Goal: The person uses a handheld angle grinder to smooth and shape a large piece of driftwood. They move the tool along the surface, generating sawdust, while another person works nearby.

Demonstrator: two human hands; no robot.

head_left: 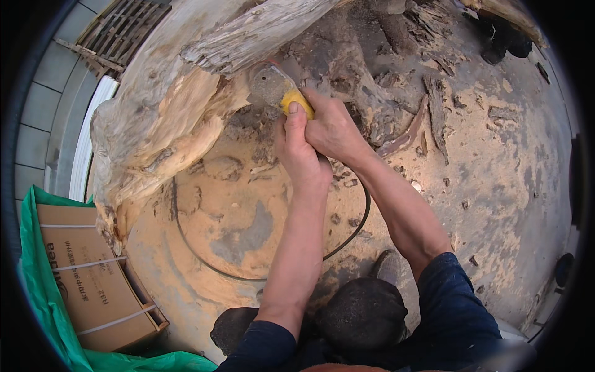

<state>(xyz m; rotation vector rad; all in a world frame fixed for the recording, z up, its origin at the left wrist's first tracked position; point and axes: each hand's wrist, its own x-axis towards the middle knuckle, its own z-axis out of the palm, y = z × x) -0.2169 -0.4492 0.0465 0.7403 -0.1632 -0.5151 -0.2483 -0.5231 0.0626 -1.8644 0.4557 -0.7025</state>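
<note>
Both of my hands are closed around an angle grinder (296, 99) with a yellow head and a round grey disc or guard. My left hand (299, 149) wraps its body, with the thumb laid along the yellow part. My right hand (336, 127) grips it from the other side, fingers against the head. Much of the tool's body is hidden by the hands. The disc end is close to a large pale, weathered piece of wood (167, 99); whether they touch I cannot tell. A dark cable (232, 273) curves over the floor below the hands.
Sawdust and bark chips lie over the grey floor (496, 186). At lower left, a strapped cardboard box (87, 266) stands beside green sheeting (46, 304). A wooden pallet (127, 31) is at far left, and rough dark wood (427, 28) at the back. My knees (362, 313) are close below.
</note>
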